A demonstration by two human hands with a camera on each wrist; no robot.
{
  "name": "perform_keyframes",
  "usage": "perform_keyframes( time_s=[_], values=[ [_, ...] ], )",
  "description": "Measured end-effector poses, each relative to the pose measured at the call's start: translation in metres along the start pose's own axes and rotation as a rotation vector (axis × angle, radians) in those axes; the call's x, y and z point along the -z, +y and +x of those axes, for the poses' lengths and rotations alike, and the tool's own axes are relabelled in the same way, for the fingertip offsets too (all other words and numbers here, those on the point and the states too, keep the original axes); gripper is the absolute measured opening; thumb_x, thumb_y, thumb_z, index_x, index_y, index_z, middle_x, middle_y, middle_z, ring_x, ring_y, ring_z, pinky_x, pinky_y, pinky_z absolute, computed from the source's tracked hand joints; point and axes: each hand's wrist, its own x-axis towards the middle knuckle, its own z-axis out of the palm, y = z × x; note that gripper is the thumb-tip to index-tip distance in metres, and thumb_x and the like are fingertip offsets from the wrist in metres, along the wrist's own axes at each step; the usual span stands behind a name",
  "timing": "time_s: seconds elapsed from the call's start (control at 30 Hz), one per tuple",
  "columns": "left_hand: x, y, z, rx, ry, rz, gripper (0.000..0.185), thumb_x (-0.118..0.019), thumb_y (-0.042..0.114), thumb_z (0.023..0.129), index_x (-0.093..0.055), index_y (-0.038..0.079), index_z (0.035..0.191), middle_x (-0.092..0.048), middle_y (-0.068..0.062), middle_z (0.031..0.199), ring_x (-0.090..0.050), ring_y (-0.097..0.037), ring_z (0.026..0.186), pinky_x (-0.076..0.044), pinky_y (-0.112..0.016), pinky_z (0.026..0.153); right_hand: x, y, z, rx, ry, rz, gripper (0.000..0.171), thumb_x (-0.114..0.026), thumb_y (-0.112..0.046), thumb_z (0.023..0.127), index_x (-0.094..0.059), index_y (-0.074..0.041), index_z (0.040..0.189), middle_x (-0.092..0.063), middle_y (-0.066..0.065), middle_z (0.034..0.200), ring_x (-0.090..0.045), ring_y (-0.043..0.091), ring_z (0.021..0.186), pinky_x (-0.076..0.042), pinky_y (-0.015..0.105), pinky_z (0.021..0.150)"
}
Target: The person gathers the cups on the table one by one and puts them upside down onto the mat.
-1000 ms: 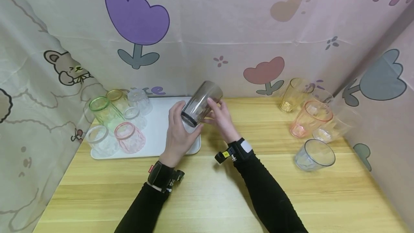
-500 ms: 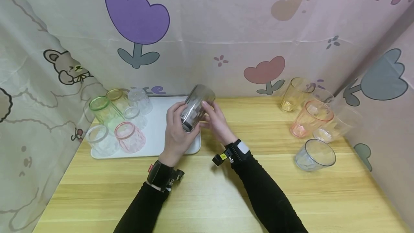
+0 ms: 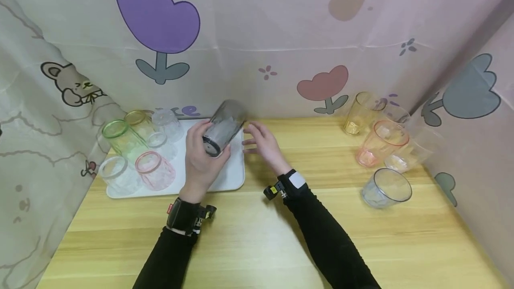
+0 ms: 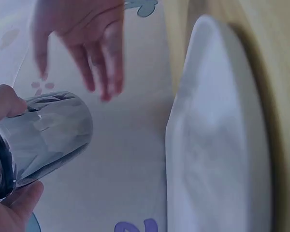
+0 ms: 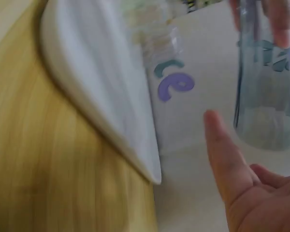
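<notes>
Wooden table (image 3: 261, 235), left hand (image 3: 201, 164) gripping grey cup (image 3: 222, 127) (tilted) — right hand (image 3: 263, 144) beside

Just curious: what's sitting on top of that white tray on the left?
On the white tray stand several upside-down cups: a green cup, a yellowish one, a pink one and clear ones. The left hand with its grey cup hides part of the tray.

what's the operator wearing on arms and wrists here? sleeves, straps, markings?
Both arms are in long black sleeves down to the wrist; both hands are bare. The left hand has a black wrist unit with a small red tag at its edge. The right hand has a black strap with a white patch on top and a small yellow mark on its black side piece.
</notes>
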Motion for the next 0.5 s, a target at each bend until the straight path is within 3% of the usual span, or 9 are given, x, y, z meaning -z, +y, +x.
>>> perform_keyframes(
  time_s=[0.17, 0.27, 0.5],
  values=[
    [0.01, -0.006, 0.011, 0.033, 0.013, 0.009, 0.066, -0.084, 0.013, 0.078, -0.052, -0.006, 0.133, -0.056, -0.024, 0.138, -0.053, -0.038, 0.13, -0.041, -0.043, 0.115, 0.0, 0.007, 0.001, 0.04, 0.033, -0.255, 0.055, -0.063, -0.02, 0.104, -0.045, 0.004, 0.15, -0.057, 0.023, 0.138, -0.067, 0.045, 0.109, -0.062, 0.048, 0.085],
    [0.015, -0.009, 0.02, 0.074, -0.016, 0.027, 0.067, -0.085, 0.012, 0.079, -0.051, -0.006, 0.135, -0.055, -0.025, 0.138, -0.053, -0.038, 0.13, -0.041, -0.045, 0.114, 0.0, 0.011, 0.001, 0.028, 0.013, -0.404, 0.056, -0.068, -0.02, 0.1, -0.049, 0.003, 0.148, -0.059, 0.021, 0.139, -0.07, 0.039, 0.105, -0.063, 0.039, 0.078],
    [0.027, -0.01, 0.04, 0.246, -0.1, 0.054, 0.075, -0.087, 0.011, 0.08, -0.049, -0.004, 0.142, -0.052, -0.027, 0.136, -0.054, -0.04, 0.125, -0.045, -0.052, 0.107, -0.005, 0.017, -0.002, -0.061, -0.077, -0.599, 0.065, -0.077, -0.014, 0.093, -0.048, 0.003, 0.149, -0.055, 0.022, 0.144, -0.07, 0.033, 0.108, -0.062, 0.027, 0.068]
  ],
)
